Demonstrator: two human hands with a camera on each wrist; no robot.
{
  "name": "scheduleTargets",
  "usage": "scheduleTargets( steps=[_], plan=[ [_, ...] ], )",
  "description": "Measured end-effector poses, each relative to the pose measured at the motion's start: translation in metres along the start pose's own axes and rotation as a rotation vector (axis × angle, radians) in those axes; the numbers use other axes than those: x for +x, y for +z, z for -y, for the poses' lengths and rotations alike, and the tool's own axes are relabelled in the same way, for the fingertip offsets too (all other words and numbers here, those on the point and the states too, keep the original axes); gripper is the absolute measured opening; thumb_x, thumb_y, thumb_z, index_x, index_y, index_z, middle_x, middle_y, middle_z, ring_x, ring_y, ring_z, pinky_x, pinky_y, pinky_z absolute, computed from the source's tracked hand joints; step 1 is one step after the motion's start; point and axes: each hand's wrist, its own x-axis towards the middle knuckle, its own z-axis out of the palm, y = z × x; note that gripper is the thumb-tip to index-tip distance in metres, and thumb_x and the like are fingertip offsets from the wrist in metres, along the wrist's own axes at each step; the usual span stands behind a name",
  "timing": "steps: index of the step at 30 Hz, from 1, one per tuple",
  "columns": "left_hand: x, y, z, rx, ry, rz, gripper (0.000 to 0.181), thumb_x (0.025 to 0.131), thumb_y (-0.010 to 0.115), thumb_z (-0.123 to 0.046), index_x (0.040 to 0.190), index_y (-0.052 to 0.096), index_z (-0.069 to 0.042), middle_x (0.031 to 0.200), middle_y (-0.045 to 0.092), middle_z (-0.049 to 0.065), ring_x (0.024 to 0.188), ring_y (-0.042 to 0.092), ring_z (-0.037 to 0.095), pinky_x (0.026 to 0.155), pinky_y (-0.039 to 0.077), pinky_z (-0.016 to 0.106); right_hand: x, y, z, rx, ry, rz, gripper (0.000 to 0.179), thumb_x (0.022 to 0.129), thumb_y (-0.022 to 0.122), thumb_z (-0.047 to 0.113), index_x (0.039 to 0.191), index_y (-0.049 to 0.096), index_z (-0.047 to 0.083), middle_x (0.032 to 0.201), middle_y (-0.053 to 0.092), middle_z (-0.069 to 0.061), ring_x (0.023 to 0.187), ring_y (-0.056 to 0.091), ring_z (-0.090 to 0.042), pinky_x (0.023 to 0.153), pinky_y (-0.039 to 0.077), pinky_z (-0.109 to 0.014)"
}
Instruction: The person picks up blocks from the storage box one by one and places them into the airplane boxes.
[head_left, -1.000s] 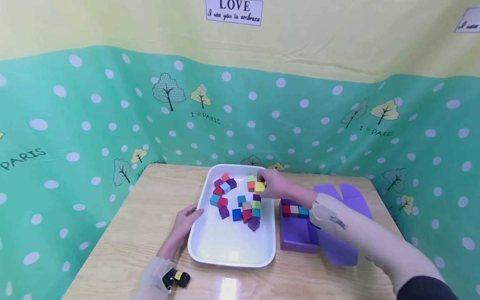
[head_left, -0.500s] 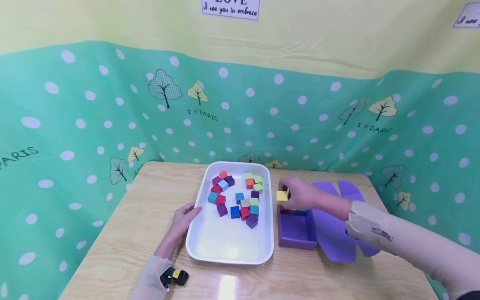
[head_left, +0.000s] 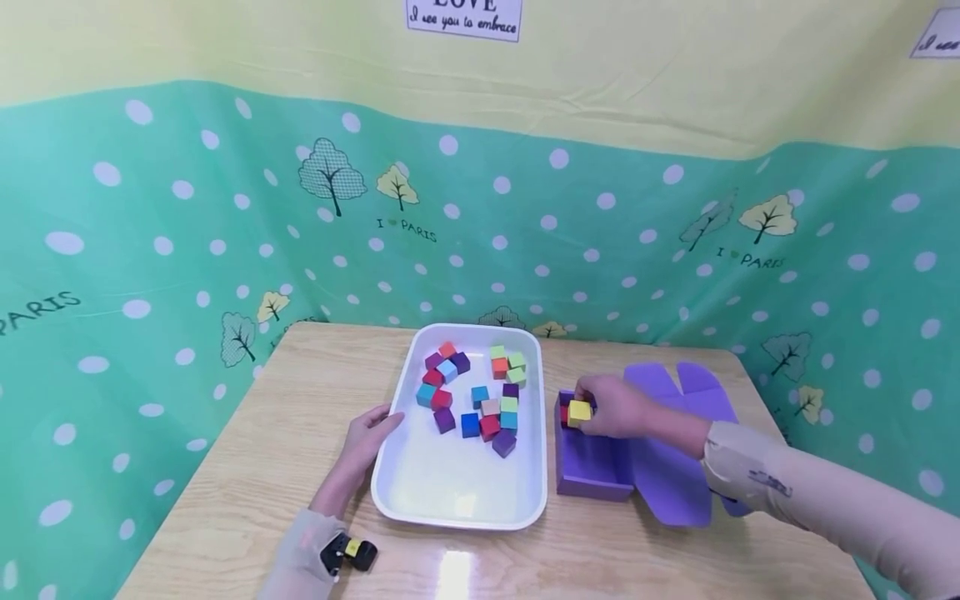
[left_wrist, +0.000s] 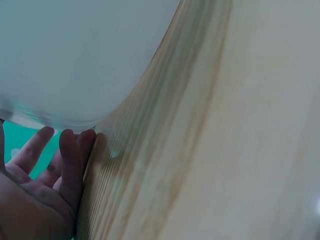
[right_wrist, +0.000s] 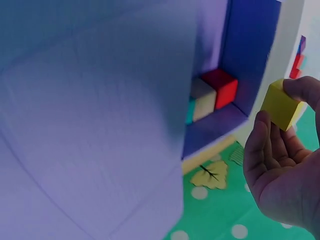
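My right hand (head_left: 618, 407) pinches a yellow cube (head_left: 579, 414) between thumb and fingers, over the back of an open purple box (head_left: 595, 487). In the right wrist view, a red cube (right_wrist: 226, 90), a beige cube (right_wrist: 203, 102) and a partly hidden teal cube (right_wrist: 190, 111) sit in a row along the box's end wall. To the left stands a white tray (head_left: 450, 487) with several coloured cubes scattered in its far half. My left hand (head_left: 367, 435) holds the tray's left rim, thumb over the edge and fingers outside against the wall.
The box's purple lid (head_left: 675, 475) lies folded out to the right, under my right forearm. A wooden table (head_left: 247, 475) carries everything. Behind it hangs a green and yellow patterned curtain (head_left: 420, 275). A black wrist device (head_left: 348, 552) sits on my left wrist.
My right hand has carried the yellow cube from the tray's far right side over to the purple box and lowered it there. The left hand has stayed at the tray's rim.
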Motion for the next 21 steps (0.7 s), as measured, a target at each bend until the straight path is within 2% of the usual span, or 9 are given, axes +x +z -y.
scheduleTargets(
  steps=[5,11,16,21],
  plan=[
    [0.000,0.001,0.000,0.003,-0.010,-0.005,0.056,0.090,0.067,-0.034,0.134,0.054,-0.003,0.121,0.062,0.022,0.100,0.065,0.028,0.081,0.057,0.035,0.001,0.015,-0.008,0.025,-0.001,-0.029,0.028,0.068,0.083,0.015,0.086,0.061,0.013,0.074,0.057,0.007,0.066,0.052,-0.011,0.057,0.048,-0.026],
    [0.000,0.000,-0.002,-0.007,0.006,-0.006,0.058,0.090,0.067,-0.034,0.134,0.053,0.001,0.123,0.060,0.026,0.101,0.065,0.031,0.083,0.057,0.036,0.004,0.027,-0.015,0.026,-0.036,-0.055,0.026,0.067,0.083,0.015,0.082,0.062,0.013,0.076,0.059,0.007,0.068,0.053,-0.012,0.059,0.048,-0.026],
    [0.000,0.001,-0.003,-0.014,0.001,0.001,0.058,0.090,0.068,-0.035,0.135,0.054,-0.001,0.123,0.060,0.025,0.102,0.065,0.031,0.083,0.057,0.036,0.004,0.036,-0.021,0.035,-0.006,-0.055,0.028,0.068,0.083,0.013,0.085,0.062,0.013,0.077,0.058,0.006,0.070,0.053,-0.012,0.062,0.048,-0.026],
    [0.000,0.002,0.001,-0.013,0.003,-0.006,0.056,0.088,0.069,-0.035,0.133,0.056,-0.003,0.120,0.063,0.022,0.099,0.065,0.029,0.081,0.057,0.035,0.002,0.045,-0.024,0.048,0.013,-0.061,0.029,0.068,0.084,0.013,0.086,0.062,0.013,0.078,0.059,0.005,0.071,0.053,-0.012,0.063,0.049,-0.027]
  ],
)
